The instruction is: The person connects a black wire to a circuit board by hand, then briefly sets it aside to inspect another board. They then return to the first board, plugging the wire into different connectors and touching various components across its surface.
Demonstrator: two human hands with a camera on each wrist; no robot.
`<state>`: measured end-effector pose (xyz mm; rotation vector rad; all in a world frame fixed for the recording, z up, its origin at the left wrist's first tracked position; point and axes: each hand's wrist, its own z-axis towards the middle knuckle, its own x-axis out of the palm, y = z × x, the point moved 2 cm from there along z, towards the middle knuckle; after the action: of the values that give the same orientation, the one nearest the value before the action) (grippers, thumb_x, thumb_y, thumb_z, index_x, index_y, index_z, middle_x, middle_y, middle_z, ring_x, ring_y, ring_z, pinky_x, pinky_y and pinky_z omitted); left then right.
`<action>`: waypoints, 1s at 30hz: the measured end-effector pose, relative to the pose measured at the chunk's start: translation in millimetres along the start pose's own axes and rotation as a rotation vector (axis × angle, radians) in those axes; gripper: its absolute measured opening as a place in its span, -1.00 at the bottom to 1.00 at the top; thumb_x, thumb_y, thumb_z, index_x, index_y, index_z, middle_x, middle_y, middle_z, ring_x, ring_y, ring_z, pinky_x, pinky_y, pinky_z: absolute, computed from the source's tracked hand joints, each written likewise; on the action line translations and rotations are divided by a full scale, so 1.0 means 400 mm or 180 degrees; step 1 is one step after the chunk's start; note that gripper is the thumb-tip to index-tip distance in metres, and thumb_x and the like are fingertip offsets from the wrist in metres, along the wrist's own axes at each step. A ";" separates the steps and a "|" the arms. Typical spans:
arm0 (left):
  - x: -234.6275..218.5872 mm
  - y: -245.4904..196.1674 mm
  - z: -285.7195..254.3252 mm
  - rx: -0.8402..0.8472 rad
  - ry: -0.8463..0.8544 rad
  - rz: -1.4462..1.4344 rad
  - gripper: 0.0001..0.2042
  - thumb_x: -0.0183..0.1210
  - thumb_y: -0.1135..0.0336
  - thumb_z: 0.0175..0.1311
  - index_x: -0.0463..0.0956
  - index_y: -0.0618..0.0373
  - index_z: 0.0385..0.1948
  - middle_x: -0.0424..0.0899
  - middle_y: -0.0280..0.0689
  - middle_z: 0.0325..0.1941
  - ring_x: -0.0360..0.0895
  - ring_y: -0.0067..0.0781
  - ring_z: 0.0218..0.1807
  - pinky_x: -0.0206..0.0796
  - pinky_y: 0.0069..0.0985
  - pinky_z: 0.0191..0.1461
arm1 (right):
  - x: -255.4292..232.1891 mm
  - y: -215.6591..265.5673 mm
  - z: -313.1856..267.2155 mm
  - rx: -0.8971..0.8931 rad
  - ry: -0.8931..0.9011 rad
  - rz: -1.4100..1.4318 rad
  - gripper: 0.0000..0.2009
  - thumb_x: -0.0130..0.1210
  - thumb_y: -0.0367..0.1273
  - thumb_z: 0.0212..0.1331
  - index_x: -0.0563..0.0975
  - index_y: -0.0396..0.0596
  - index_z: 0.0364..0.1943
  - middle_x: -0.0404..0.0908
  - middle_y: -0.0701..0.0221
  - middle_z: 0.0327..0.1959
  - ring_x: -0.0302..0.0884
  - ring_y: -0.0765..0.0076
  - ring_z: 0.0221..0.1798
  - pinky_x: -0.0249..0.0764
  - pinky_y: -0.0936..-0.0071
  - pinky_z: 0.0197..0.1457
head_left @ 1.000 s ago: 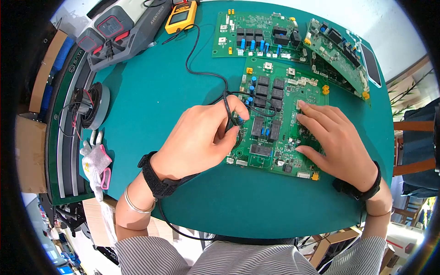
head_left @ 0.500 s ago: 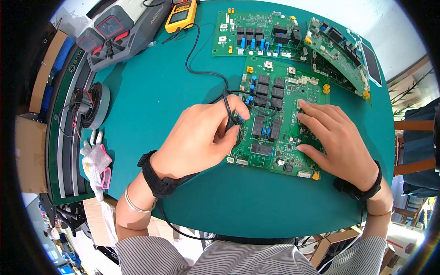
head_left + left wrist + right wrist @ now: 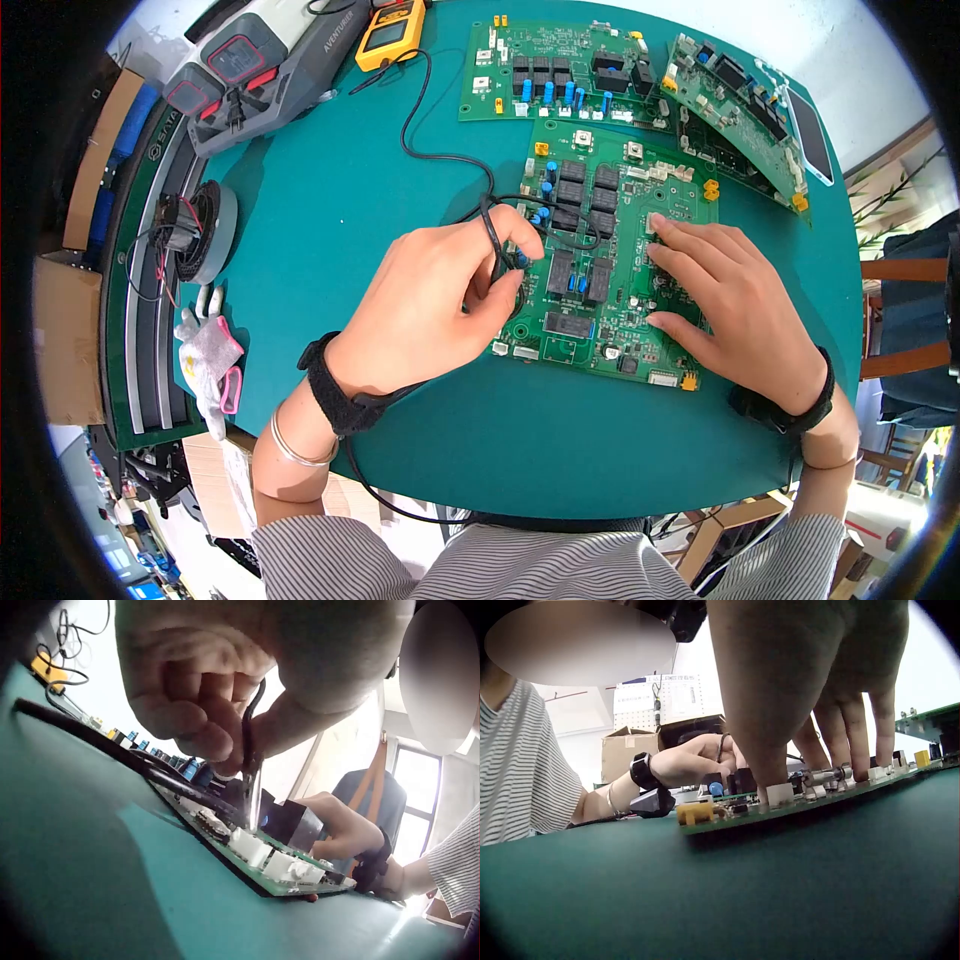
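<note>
A green circuit board point(image 3: 625, 275) with black relays and blue parts lies on the table under both hands. The left hand point(image 3: 430, 290) pinches a thin probe point(image 3: 254, 795) with a black cable point(image 3: 425, 155); in the left wrist view its tip is down by the white connectors point(image 3: 250, 846) at the board's edge. The exact contact is too small to tell. The right hand point(image 3: 735, 290) rests its spread fingertips on the right part of the board, also seen in the right wrist view by a white connector point(image 3: 780, 794).
Behind lie another board point(image 3: 560, 75) and a tilted board point(image 3: 740, 115) beside a phone point(image 3: 809, 138). A yellow meter point(image 3: 391, 35) and a grey case point(image 3: 275, 75) stand back left. A round speaker-like part point(image 3: 208, 232) and a glove point(image 3: 210, 360) are at left.
The head view has shifted very slightly. Both hands keep the same places on the board, and nothing else has visibly moved.
</note>
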<state>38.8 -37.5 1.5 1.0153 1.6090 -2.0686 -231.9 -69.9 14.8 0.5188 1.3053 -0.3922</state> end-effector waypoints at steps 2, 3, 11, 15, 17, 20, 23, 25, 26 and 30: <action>-0.002 0.000 0.000 -0.0053 -0.0128 0.0053 -0.75 0.25 0.61 0.23 0.56 0.10 -0.10 0.46 -0.36 -0.56 0.44 -0.58 -0.60 0.20 -0.54 -0.48 | 0.000 -0.001 0.000 -0.0004 0.0002 -0.0002 -0.50 0.38 -0.29 0.13 0.53 -0.28 0.10 0.55 0.09 0.30 0.52 -0.02 0.28 0.42 0.12 0.37; -0.001 0.002 0.001 -0.0054 -0.0127 0.0052 -0.75 0.25 0.61 0.23 0.56 0.10 -0.10 0.46 -0.36 -0.56 0.44 -0.58 -0.60 0.20 -0.54 -0.48 | 0.000 -0.001 -0.001 0.0002 0.0003 0.0005 -0.50 0.38 -0.29 0.13 0.53 -0.28 0.10 0.55 0.10 0.30 0.52 -0.02 0.28 0.42 0.13 0.37; -0.003 0.011 0.002 -0.0102 -0.0448 -0.0067 -0.81 0.27 0.60 0.27 0.60 0.15 -0.14 0.48 -0.36 -0.51 0.45 -0.55 -0.54 0.27 -0.56 -0.41 | 0.003 -0.005 -0.002 0.0058 0.0018 0.0100 -0.49 0.40 -0.32 0.09 0.54 -0.23 0.13 0.55 0.12 0.33 0.51 -0.07 0.29 0.43 0.06 0.36; 0.001 0.013 0.006 0.0197 -0.0726 -0.0062 -0.87 0.29 0.57 0.28 0.61 0.16 -0.19 0.54 -0.35 -0.48 0.46 -0.57 -0.52 0.28 -0.59 -0.40 | 0.003 -0.004 -0.002 0.0065 0.0020 0.0098 -0.50 0.39 -0.32 0.10 0.54 -0.23 0.12 0.54 0.13 0.34 0.51 -0.07 0.29 0.43 0.06 0.36; -0.004 0.012 0.008 0.0064 -0.0932 -0.0203 -0.90 0.28 0.57 0.27 0.62 0.18 -0.24 0.59 -0.34 -0.46 0.48 -0.60 -0.50 0.29 -0.61 -0.39 | 0.003 -0.004 -0.002 0.0070 0.0023 0.0095 -0.50 0.39 -0.32 0.10 0.54 -0.23 0.13 0.54 0.13 0.34 0.51 -0.06 0.29 0.43 0.06 0.37; -0.010 0.014 0.004 -0.0303 -0.0613 -0.0276 -0.89 0.26 0.59 0.26 0.63 0.18 -0.23 0.59 -0.37 -0.49 0.49 -0.60 -0.52 0.28 -0.61 -0.41 | 0.002 -0.004 0.000 0.0073 0.0020 0.0097 -0.50 0.39 -0.32 0.10 0.54 -0.23 0.13 0.54 0.13 0.34 0.51 -0.06 0.29 0.43 0.06 0.37; -0.011 0.012 -0.001 -0.0339 -0.0472 -0.0269 -0.87 0.25 0.60 0.24 0.63 0.16 -0.23 0.55 -0.41 -0.53 0.48 -0.61 -0.56 0.26 -0.61 -0.43 | 0.001 -0.003 0.000 -0.0003 0.0003 -0.0006 -0.50 0.37 -0.30 0.12 0.53 -0.28 0.10 0.56 0.11 0.29 0.52 -0.01 0.29 0.42 0.13 0.39; -0.009 0.007 0.001 -0.0321 -0.0257 -0.0239 -0.86 0.26 0.59 0.24 0.64 0.15 -0.22 0.55 -0.42 -0.54 0.48 -0.61 -0.57 0.25 -0.62 -0.43 | 0.001 -0.003 0.000 -0.0007 -0.0001 -0.0003 -0.50 0.37 -0.30 0.12 0.53 -0.28 0.10 0.56 0.11 0.29 0.52 -0.01 0.29 0.42 0.13 0.39; -0.005 0.005 0.003 -0.0303 -0.0043 -0.0209 -0.86 0.27 0.59 0.24 0.64 0.13 -0.22 0.54 -0.43 -0.54 0.48 -0.61 -0.57 0.25 -0.62 -0.44 | 0.002 -0.003 0.001 -0.0006 -0.0003 -0.0002 -0.50 0.37 -0.30 0.12 0.53 -0.28 0.10 0.56 0.11 0.29 0.52 -0.01 0.29 0.42 0.13 0.39; 0.013 0.018 0.001 0.0133 -0.0310 -0.0447 -0.84 0.26 0.60 0.26 0.68 0.15 -0.17 0.67 -0.33 -0.45 0.51 -0.57 -0.54 0.25 -0.57 -0.46 | 0.001 -0.004 0.000 0.0016 -0.0012 0.0023 -0.51 0.38 -0.30 0.12 0.53 -0.27 0.10 0.56 0.12 0.28 0.52 0.00 0.28 0.42 0.13 0.39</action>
<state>39.7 -39.1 -7.1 0.8223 1.6365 -2.2151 -232.8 -71.1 14.0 0.5265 1.2987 -0.3905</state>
